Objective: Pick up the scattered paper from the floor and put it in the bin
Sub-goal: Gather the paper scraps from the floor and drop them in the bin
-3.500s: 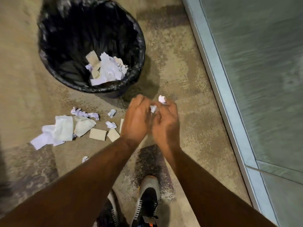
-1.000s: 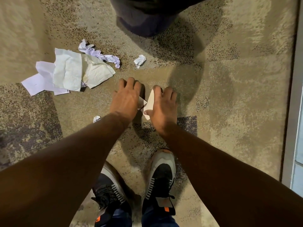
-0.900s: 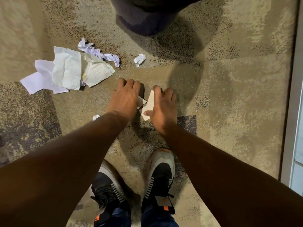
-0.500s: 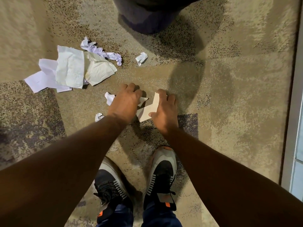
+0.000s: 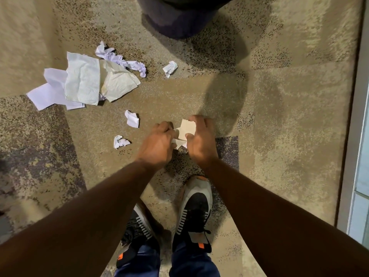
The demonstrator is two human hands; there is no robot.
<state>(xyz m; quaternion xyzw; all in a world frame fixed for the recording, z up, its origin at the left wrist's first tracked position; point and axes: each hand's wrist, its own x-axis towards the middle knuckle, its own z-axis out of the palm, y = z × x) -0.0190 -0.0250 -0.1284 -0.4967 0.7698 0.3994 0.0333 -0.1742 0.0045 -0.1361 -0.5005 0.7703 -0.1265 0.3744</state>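
Above the carpet (image 5: 279,116), the left hand (image 5: 157,144) and right hand (image 5: 199,140) hold tan scraps (image 5: 186,129), fingers (image 5: 196,118) curled onto them. Both grips should tighten before lifting to the bin (image 5: 175,19). Loose wads (image 5: 131,120) and the sheet pile (image 5: 83,84) lie to the left, still to collect.

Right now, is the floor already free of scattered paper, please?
No, a pile of napkins and several crumpled scraps lie on the carpet.

Bare carpet (image 5: 279,120) right of the fingers (image 5: 196,119); crumpled scraps (image 5: 132,121) left, bin base (image 5: 175,23) ahead, shoes (image 5: 196,208) behind.
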